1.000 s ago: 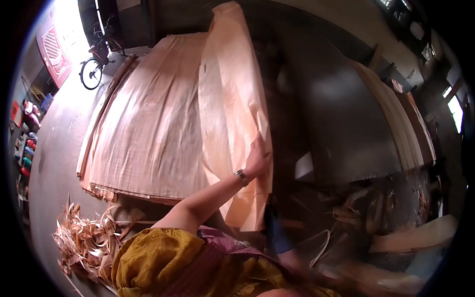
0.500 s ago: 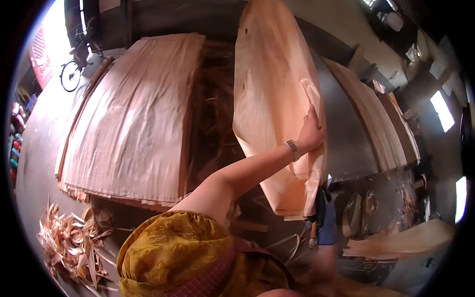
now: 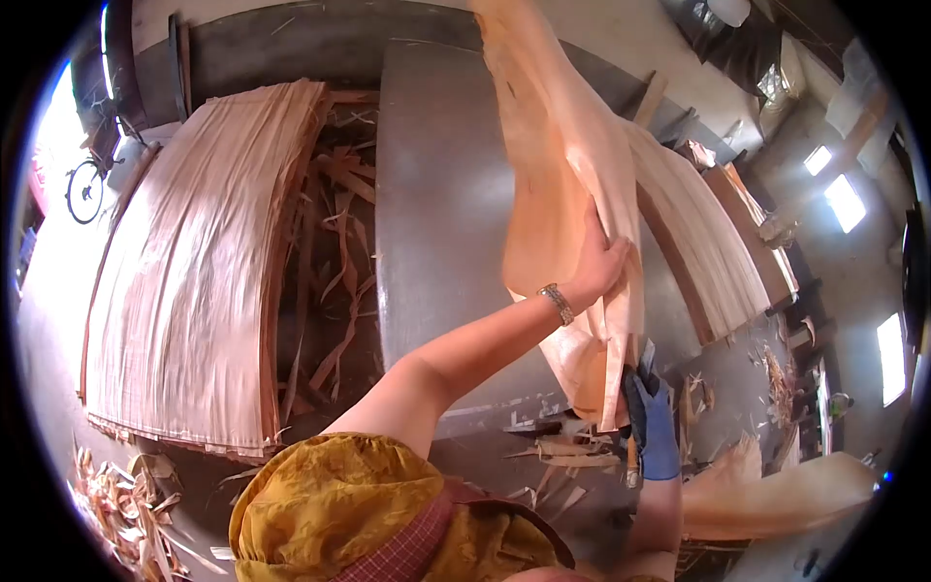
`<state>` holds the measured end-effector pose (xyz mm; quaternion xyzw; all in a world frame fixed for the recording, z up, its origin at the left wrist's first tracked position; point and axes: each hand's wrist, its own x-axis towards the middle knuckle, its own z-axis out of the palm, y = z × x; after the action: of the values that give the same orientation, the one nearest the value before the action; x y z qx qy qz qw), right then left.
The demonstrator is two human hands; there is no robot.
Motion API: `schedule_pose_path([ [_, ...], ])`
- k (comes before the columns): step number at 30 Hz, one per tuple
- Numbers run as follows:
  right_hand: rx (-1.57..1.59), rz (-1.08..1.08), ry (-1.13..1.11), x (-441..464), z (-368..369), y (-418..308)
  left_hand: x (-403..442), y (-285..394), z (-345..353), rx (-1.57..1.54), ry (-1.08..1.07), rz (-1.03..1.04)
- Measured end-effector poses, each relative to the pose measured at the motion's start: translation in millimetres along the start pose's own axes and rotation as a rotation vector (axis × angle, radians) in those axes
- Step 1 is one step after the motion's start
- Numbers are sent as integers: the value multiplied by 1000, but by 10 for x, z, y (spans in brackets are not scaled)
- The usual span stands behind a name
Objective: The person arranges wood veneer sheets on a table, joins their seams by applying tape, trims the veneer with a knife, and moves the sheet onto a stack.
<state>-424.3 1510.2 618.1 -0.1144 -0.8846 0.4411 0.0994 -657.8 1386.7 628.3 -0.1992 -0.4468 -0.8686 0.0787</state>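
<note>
Curly wood scraps (image 3: 347,175) lie between the big wood pile (image 3: 189,262) and the grey worktop (image 3: 441,223); the left arm (image 3: 475,344) reaches over to the right, and the left hand (image 3: 606,264) has its grip pinched on the thin wood sheet (image 3: 543,194), up over the worktop; the right hand (image 3: 652,412), in a blue glove (image 3: 659,451), is low by the sheet's bottom end; I cannot tell if its grip holds anything; a second ago the sheet was partly over the pile; now it is well away.
</note>
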Motion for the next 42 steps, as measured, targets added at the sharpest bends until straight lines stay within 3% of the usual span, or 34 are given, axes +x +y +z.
schedule_pose_path([
  [2, 51, 43, -75, 307, -121, -87, 185, -377, 100, -112, 18, 72],
  [4, 103, 84, -199, 583, -229, 12, 192, -542, 106, -159, 46, 5],
  [5, 120, -123, -200, 629, -218, 6, 186, -594, 82, -157, 62, -59],
  [6, 164, 18, -273, 794, -260, 12, 232, -679, 97, -152, 78, -109],
  [8, 283, 72, -302, 1060, -258, 338, 272, -1053, 62, -79, 136, -188],
  [11, 163, 49, -352, 1438, -186, 1015, 216, -1509, -46, -107, 197, -339],
  [13, 41, 0, -371, 1600, -86, 1389, 202, -2067, -182, -214, 266, -230],
  [16, 22, -87, -381, 1763, 219, 2034, 52, -2326, -324, -228, 315, -261],
  [17, 44, -73, -392, 1769, 266, 2049, 2, -2353, -407, -181, 310, -313],
  [20, 116, 44, -446, 1647, 447, 2063, -173, -2468, -512, -280, 560, -489],
  [21, 142, 113, -479, 1632, 503, 2077, -257, -2860, -800, -264, 490, -447],
  [24, 193, 134, -566, 1658, 664, 2374, -574, -2759, -922, -173, 463, -601],
  [25, 212, 105, -595, 1722, 654, 2404, -615, -2669, -873, -151, 403, -557],
  [27, 208, 133, -635, 1759, 559, 2383, -670, -2311, -799, -72, 449, -751],
  [29, 185, 256, -648, 1721, 513, 2267, -838, -2408, -865, 396, 450, -704],
  [30, 30, 131, -601, 1655, 542, 2302, -920, -2463, -902, 632, 465, -696],
  [32, -287, -132, -499, 1574, 722, 2495, -953, -2128, -555, 1304, 229, -512],
  [35, -207, -159, -476, 1441, 1001, 2874, -949, -2090, -256, 1553, -212, -461],
  [39, -185, -54, -432, 1320, 1176, 2991, -846, -2368, -327, 1745, -265, -514],
  [42, -136, 143, -436, 1281, 1106, 2946, -926, -2494, -604, 1821, -141, -446],
])
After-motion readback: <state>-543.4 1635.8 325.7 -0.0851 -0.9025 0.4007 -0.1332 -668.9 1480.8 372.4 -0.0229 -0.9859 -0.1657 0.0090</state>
